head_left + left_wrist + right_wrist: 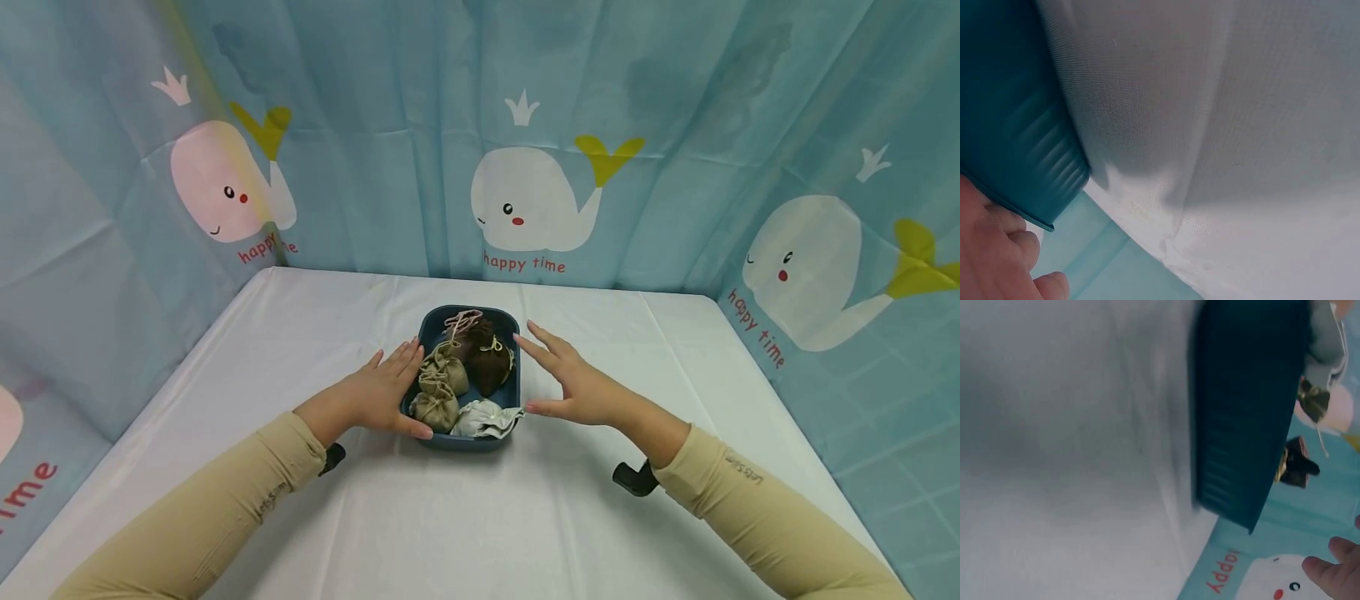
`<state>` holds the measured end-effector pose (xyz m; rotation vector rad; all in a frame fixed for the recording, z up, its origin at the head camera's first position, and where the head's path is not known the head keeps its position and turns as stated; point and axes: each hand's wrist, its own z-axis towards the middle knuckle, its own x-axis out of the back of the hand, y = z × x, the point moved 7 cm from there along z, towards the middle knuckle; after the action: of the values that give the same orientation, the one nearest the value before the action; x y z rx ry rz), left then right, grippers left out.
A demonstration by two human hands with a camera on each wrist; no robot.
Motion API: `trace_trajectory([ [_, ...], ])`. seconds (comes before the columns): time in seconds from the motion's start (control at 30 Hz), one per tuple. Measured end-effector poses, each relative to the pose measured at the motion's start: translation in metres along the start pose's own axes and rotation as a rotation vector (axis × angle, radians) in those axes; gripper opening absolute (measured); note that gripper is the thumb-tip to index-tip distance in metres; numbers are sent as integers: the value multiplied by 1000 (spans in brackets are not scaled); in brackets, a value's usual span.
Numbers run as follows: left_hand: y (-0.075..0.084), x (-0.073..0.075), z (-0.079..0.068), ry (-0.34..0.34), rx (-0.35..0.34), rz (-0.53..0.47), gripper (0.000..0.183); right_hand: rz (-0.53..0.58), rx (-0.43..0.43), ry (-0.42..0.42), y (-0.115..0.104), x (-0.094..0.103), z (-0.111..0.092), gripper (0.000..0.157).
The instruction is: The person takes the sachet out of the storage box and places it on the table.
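Observation:
On the white table stands a dark blue plastic box [461,444] holding several small drawstring pouches. Two tan pouches [435,411] lie along its left side, a dark brown pouch [487,369] farther back, and a white pouch [480,419] in the front right corner. My left hand [375,398] rests against the left rim with fingers extended; the left wrist view shows its fingertips at the edge of the box. On the other side my right hand [581,382] is spread, its fingertips near the right rim; in the right wrist view its fingers stand apart from the wall.
A light blue curtain [420,167] with printed whales hangs behind and on both sides of the table. White cloth [465,525] covers the tabletop. A black strap piece [635,479] shows below the right wrist.

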<state>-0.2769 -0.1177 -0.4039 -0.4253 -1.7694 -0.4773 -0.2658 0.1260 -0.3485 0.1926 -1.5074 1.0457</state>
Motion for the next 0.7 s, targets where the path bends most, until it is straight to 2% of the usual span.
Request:
trace_trajectory([
  [0.4,0,-1,-1,8,-1,-12,127,155,117,-62,-14,-25,2,86],
  [0.7,-1,-2,1,9,-1,-5,129,126,178,-78,-16,-40,2,75],
])
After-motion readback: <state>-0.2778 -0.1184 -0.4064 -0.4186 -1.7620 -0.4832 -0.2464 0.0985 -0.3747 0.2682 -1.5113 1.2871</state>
